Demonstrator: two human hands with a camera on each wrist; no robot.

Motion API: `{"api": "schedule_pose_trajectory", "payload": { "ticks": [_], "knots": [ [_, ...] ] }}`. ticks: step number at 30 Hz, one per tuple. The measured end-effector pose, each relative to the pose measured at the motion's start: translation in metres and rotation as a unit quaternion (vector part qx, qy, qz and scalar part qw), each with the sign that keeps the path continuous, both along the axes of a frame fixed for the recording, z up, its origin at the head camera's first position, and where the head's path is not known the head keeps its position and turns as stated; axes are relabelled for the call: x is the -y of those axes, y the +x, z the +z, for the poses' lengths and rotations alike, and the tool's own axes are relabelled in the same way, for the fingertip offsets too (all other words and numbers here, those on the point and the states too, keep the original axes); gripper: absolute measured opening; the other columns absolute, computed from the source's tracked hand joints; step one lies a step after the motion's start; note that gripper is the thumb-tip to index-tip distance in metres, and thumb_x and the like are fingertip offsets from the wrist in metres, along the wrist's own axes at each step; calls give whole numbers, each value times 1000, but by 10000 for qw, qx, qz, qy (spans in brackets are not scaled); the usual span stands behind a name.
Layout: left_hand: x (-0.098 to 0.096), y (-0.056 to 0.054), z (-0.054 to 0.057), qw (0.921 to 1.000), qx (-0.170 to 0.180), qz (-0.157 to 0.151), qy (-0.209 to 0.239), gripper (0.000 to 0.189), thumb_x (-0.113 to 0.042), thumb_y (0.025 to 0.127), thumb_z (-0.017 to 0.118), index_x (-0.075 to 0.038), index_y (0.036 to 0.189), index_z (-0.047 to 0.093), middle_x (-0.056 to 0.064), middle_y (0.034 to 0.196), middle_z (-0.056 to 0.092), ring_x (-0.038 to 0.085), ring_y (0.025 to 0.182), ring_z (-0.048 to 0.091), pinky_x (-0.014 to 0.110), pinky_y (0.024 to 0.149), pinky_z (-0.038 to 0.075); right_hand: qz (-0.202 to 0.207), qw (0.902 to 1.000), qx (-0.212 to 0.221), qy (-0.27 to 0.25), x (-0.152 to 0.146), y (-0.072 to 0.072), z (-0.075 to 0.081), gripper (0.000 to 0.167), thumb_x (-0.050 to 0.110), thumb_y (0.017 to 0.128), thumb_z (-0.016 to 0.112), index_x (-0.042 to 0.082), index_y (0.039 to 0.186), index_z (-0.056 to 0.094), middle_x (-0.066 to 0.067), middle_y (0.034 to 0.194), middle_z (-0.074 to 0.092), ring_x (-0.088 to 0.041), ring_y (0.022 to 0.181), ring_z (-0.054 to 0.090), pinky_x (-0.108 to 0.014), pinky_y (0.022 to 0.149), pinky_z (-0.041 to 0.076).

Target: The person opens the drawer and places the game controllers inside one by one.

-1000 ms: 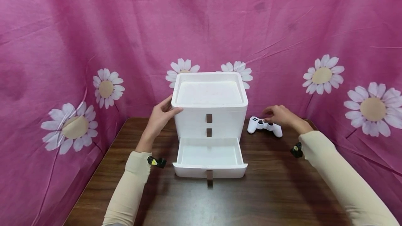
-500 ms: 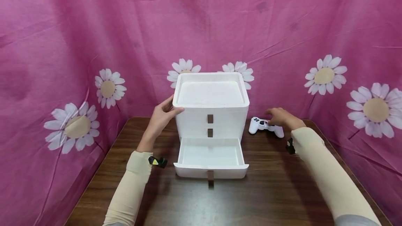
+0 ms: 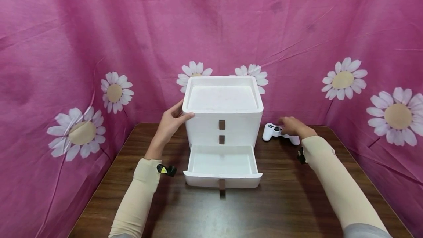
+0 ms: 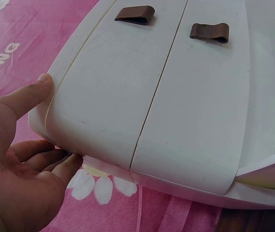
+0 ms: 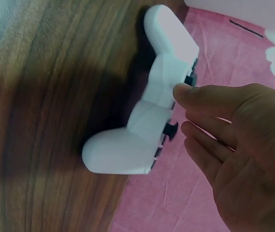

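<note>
A person's right hand (image 3: 292, 126) closes in on a white game controller (image 3: 280, 133) lying on the dark wooden table (image 3: 284, 201), just right of a white three-drawer box (image 3: 224, 120). Over the past second the hand has slid down from above the controller to its top; the thumb (image 5: 195, 94) now touches the middle of the body while the other fingers (image 5: 203, 137) hang loosely curled just behind it, not yet wrapped round either grip. The controller has not shifted and lies flat beneath the fingertips, so a pick-up looks imminent rather than under way.

The left hand (image 3: 170, 122) has stayed put, its thumb (image 4: 28, 96) pressed on the box's upper left corner and its fingers (image 4: 55, 164) curled round the side wall behind, steadying it. The bottom drawer (image 3: 223, 166) stands pulled out and bare as before, well forward of that hand. A pink daisy-print cloth (image 3: 99, 47) hangs behind.
</note>
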State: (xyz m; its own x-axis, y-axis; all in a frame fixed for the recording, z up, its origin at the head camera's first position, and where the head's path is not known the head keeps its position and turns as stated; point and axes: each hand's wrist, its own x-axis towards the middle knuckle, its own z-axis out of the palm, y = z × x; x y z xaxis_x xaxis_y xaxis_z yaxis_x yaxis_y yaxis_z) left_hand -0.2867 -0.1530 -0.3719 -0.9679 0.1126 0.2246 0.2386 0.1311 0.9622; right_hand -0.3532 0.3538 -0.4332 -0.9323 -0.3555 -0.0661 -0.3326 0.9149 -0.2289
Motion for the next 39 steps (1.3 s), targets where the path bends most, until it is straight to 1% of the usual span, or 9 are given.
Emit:
{"api": "schedule_pose_trajectory", "payload": {
  "ticks": [4,7,11,15,21,23,28,30,39],
  "knots": [
    [1,-1,-1,10000,-19,-16,-17,82,-28,94,85,-20,164,43,4,168,46,19,154,46,35,122,47,120,9999,-46,-23,4,0,-8,57,1,79,76,-14,131,62,-34,122,70,-47,109,66,-62,97,56],
    [1,-1,-1,10000,-17,-19,-16,82,-27,94,85,-20,164,43,4,168,46,19,153,47,34,121,47,107,9999,65,-72,7,0,-12,57,0,79,75,-12,134,62,-33,122,70,-44,107,65,-61,98,56],
    [1,-1,-1,10000,-28,-8,-3,82,-26,94,85,-19,164,44,4,168,46,19,153,47,34,121,48,81,9999,93,-73,9,-1,-17,57,-1,79,75,-12,134,63,-34,124,69,-44,108,63,-61,97,55],
    [1,-2,0,10000,-48,-22,21,82,-26,94,85,-19,164,44,4,167,47,19,153,47,34,120,48,143,9999,-29,18,10,-3,-22,58,-1,76,76,-14,131,64,-34,122,69,-43,107,63,-60,97,55],
    [1,-2,0,10000,-60,-54,58,82,-26,94,85,-18,164,43,4,168,46,18,153,47,33,120,48,163,9996,-32,228,10,-3,-26,63,6,73,82,-17,129,64,-36,125,65,-51,116,60,-60,100,54],
    [1,-2,-1,9999,-60,-57,64,82,-27,94,85,-18,164,43,4,168,46,18,153,46,33,120,48,74,9997,50,237,10,-3,-28,63,5,73,82,-17,130,63,-36,125,65,-50,114,60,-59,98,54],
    [1,-1,-1,9999,-44,-56,76,83,-26,94,85,-17,165,43,5,168,46,18,153,47,32,120,48,-134,9994,303,124,10,1,-29,66,-3,74,78,-15,136,58,-34,122,68,-38,99,60,-51,88,55],
    [1,-1,-1,9999,-33,-63,85,83,-26,94,85,-18,165,43,4,168,46,18,153,47,31,119,48,-161,9992,341,106,9,2,-28,66,-5,75,78,-15,137,57,-34,123,68,-37,97,60,-51,87,55],
    [1,-1,-1,10000,-9,-42,71,83,-26,94,85,-19,165,43,4,168,45,18,154,45,34,121,47,-92,9997,204,32,6,6,-26,65,3,74,84,-12,134,62,-34,123,69,-41,102,64,-55,91,57]
  ]
}}
